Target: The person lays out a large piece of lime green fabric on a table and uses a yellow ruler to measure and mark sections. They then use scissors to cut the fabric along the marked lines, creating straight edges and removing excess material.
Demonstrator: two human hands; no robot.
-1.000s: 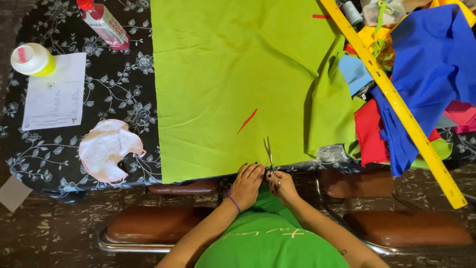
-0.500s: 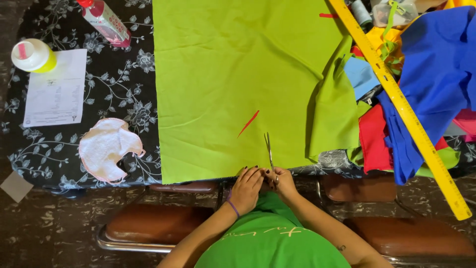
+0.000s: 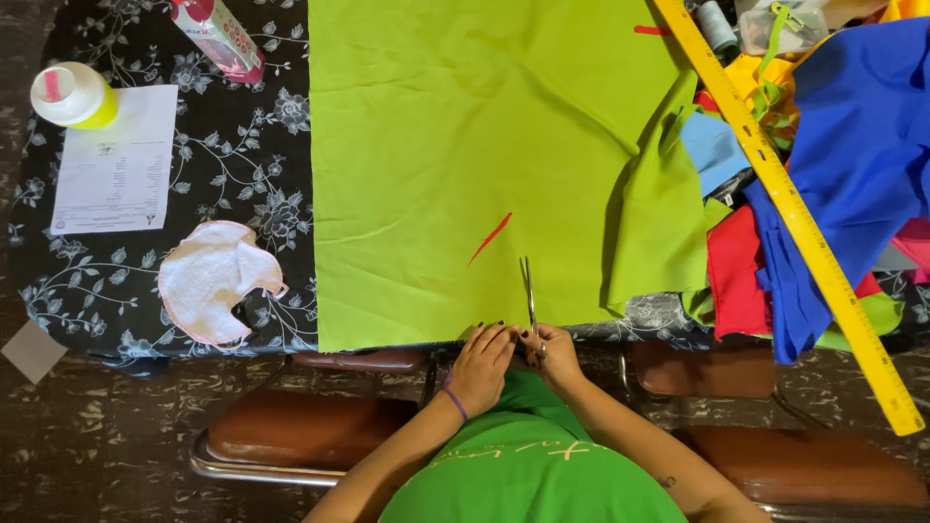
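Observation:
A large lime-green cloth (image 3: 465,165) lies flat on the table, with a thin red strip (image 3: 490,238) on it. My right hand (image 3: 552,354) grips a pair of scissors (image 3: 529,295) at the cloth's near edge, the blades pointing away from me into the fabric. My left hand (image 3: 481,366) rests beside it on the cloth's near edge, fingers bent down onto the fabric. Both forearms reach up from my green shirt at the bottom of the view.
A long yellow ruler (image 3: 790,208) lies slanted over a heap of blue (image 3: 852,145), red (image 3: 736,271) and other fabrics at right. At left are a sheet of paper (image 3: 114,160), a yellow bottle (image 3: 73,95), a pink-capped bottle (image 3: 218,37) and a white pad (image 3: 213,281). Brown chair seats (image 3: 320,431) stand below.
The view has shifted slightly. The scissors stay at the cloth's near edge, and my hands have barely moved.

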